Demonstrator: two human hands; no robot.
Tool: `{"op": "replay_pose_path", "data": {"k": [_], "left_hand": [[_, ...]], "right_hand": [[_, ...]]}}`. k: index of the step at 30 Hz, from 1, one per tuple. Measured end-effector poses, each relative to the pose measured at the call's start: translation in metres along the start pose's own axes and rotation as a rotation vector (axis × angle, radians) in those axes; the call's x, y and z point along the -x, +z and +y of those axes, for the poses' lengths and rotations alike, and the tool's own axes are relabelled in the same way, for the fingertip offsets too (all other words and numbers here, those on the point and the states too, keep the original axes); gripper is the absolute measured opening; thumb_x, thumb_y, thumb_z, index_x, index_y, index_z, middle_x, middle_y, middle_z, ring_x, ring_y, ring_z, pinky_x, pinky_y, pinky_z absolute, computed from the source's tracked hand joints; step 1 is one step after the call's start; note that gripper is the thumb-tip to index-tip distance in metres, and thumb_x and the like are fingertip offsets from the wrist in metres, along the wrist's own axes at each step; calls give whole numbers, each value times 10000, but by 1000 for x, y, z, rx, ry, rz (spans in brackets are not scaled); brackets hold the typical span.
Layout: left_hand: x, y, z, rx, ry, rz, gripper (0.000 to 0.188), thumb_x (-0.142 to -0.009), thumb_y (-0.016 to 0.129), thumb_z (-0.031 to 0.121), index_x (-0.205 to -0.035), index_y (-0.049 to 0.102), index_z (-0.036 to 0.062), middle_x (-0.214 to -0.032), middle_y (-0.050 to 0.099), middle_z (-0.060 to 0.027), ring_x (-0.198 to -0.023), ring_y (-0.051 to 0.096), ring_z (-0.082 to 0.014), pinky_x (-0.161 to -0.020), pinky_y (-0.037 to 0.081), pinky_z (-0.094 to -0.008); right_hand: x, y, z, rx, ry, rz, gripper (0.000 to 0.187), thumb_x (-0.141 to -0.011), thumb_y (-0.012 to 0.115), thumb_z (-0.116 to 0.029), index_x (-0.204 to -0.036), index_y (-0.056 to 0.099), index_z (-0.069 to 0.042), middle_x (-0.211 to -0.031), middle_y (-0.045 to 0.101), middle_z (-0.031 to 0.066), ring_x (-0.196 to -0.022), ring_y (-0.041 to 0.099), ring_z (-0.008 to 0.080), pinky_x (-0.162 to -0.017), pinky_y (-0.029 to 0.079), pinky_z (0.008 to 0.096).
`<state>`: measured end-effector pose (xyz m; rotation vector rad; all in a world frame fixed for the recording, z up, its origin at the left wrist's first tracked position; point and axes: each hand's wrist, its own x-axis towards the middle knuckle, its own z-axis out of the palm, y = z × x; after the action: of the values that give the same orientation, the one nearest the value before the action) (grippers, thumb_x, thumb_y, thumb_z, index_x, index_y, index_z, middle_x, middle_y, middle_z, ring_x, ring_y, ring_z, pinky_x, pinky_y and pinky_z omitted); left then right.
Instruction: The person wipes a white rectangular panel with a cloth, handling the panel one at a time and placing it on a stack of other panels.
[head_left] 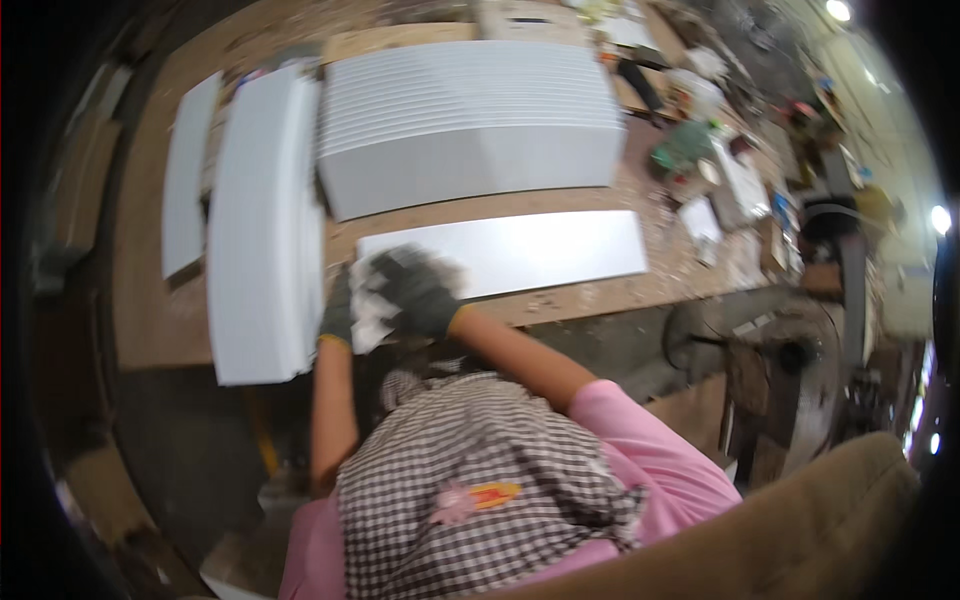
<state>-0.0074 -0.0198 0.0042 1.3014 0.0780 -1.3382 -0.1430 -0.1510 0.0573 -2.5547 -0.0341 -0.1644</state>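
A long white panel [545, 250] lies flat along the near edge of the wooden table. My right hand [420, 292], in a dark grey glove with a yellow cuff, is over its left end and blurred by motion. Under that hand a crumpled white cloth [372, 315] hangs partly past the table edge; the hand appears to grip it. Close by on the left, my left hand [340, 305], gloved alike, is beside the panel's left end and next to a stack of white panels [255, 230]. Its fingers are too smeared to read.
Behind the panel stands a large stack of grey-white panels [470, 165]. Another narrow panel pile [190, 175] is at the far left. Bags, a green bundle [685, 147] and a black-handled tool [640, 85] clutter the table's right side. A fan [795, 352] stands right of the table.
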Motion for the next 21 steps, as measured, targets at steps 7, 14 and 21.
{"op": "replay_pose_path", "data": {"k": [7, 14, 21], "left_hand": [[-25, -73, -16, 44, -300, -447, 522, -898, 522, 485, -1111, 600, 16, -942, 676, -150, -806, 661, -295, -689, 546, -402], [60, 51, 5, 416, 52, 178, 250, -800, 706, 147, -1008, 626, 34, -920, 684, -94, -796, 678, -223, -663, 575, -308], [57, 52, 11, 365, 3, 369, 237, -756, 743, 172, -930, 617, 71, -781, 666, -50, -607, 653, -163, -400, 490, -241]], "right_hand": [[26, -39, -28, -69, -71, 98, 334, -778, 601, -254, -1103, 628, -183, -1229, 569, 84, -1110, 556, 288, -890, 446, 434], [57, -107, 11, 301, -68, -53, 293, -798, 589, -242, -1033, 598, -66, -849, 605, 113, -834, 604, 283, -751, 494, 424], [229, -226, 220, 568, 237, 250, 295, -731, 629, -103, -1018, 650, -164, -994, 626, 99, -963, 592, 297, -857, 461, 420]]}}
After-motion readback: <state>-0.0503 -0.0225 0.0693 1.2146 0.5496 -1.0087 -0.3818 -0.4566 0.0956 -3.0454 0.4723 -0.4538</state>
